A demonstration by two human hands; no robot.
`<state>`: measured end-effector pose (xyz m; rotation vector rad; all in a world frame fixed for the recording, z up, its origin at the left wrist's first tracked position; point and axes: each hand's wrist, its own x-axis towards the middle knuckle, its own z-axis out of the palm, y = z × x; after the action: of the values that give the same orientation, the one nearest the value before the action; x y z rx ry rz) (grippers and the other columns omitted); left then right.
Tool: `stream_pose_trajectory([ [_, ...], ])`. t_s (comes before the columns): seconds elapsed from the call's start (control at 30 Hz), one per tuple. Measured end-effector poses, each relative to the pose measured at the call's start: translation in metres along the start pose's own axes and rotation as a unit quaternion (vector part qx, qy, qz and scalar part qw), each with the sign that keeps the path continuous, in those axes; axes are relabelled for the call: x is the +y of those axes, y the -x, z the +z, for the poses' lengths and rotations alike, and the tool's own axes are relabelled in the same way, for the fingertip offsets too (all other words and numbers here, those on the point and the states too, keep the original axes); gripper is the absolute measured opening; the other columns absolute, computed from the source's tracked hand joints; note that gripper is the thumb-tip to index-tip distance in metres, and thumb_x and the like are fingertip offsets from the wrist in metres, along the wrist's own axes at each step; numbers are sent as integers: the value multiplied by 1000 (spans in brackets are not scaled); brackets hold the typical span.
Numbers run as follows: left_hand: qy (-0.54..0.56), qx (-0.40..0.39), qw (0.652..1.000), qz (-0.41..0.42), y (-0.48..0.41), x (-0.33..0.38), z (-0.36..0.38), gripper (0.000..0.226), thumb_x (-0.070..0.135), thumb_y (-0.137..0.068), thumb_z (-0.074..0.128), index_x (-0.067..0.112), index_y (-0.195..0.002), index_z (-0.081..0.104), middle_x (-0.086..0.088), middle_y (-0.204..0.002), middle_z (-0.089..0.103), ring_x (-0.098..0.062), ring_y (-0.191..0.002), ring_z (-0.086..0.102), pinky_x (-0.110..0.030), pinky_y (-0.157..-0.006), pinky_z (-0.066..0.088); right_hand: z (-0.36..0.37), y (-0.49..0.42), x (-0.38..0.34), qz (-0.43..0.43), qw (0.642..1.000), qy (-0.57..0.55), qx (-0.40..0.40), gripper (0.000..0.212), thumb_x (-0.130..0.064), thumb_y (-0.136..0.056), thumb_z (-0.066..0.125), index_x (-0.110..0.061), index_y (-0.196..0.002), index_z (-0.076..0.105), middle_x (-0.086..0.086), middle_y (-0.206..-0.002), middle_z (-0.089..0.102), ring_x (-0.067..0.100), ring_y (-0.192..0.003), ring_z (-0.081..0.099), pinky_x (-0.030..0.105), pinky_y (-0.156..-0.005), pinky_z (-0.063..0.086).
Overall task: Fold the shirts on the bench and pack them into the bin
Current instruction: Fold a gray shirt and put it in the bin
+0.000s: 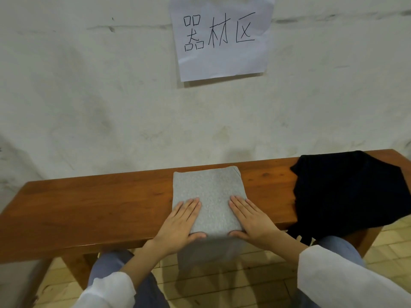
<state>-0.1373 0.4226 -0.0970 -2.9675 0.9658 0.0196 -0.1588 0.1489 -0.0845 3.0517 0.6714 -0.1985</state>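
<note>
In the head view, the grey, square-folded knit shirt [209, 196] lay midway along the reddish-brown wooden bench [89, 203], with its near part hanging over the front edge. The left hand [180, 221] and right hand [252, 218] lay flat on it, fingers straight and thumbs at that edge, probably flattening the fold. A crumpled black shirt [347, 192] waited at the bench's right end. No bin showed.

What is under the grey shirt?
The grey shirt lies on the wooden bench. The left hand and right hand press on top. Anything between cloth and wood is hidden.
</note>
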Motion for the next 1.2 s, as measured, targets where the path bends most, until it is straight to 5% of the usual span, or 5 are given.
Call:
stream_pose_trajectory([
  [0.17,25,6,1000,1,7,12,0,72,67,-87,28,17,-134,49,0,-136,55,-16,-124,54,-40,-103,37,10,15,-10,8,999,-38,33,67,-58,-92,21,-11,-137,40,6,-137,54,20,-126,52,37,-115,25],
  [0.37,2,121,992,24,11,21,-6,56,56,-82,35,23,-101,75,7,-106,71,-9,-97,67,-27,-86,53,3,21,-12,-38,980,-40,191,44,-32,-63,85,-17,-103,75,-1,-107,72,14,-98,69,29,-78,56],
  [0.63,197,-90,976,6,-17,2,-106,36,43,-86,64,20,-62,50,6,-58,42,-9,-51,38,-21,-52,25,-97,0,5,-1,997,-76,-3,17,-34,-96,49,-20,-99,57,-1,-93,63,19,-83,57,27,-68,38],
  [1.0,7,172,985,-20,-86,-29,-263,9,13,-82,59,11,-84,67,-4,-78,59,-20,-77,47,-30,-60,35,-238,-48,44,78,950,-81,292,27,-11,-91,45,-17,-109,64,4,-98,68,28,-91,61,32,-70,42],
  [1.2,-84,16,994,-61,-53,13,-142,49,-1,-84,49,15,-131,46,-14,-126,45,-32,-114,46,-42,-85,41,-107,-24,14,84,984,-1,158,32,-7,-89,45,-19,-115,59,6,-113,65,28,-103,60,38,-88,47],
])
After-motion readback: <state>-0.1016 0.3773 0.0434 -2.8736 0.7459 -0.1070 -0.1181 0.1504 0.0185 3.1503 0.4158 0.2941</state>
